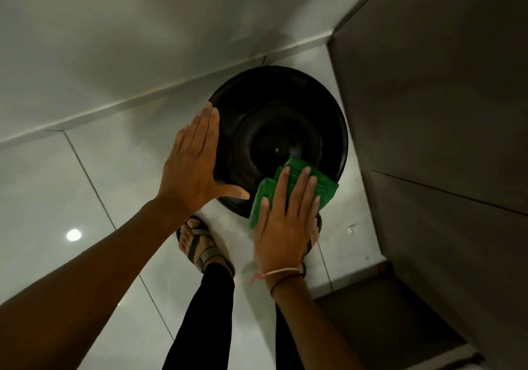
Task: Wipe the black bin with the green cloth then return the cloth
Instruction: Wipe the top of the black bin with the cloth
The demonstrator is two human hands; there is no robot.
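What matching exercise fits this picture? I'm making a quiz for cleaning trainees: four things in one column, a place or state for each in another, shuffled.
Things:
1. left hand
2. right hand
3. green cloth
4. black bin

Places or states:
A. stands in the corner by the wall
B. flat and open on the bin's left edge
C. folded, lying on the bin's near rim
D. pressing down on the cloth

Pairs: 1-B, 2-D, 3-C, 4-A

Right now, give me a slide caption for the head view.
Right hand presses the green cloth on the black bin lid; left hand steadies its edge.
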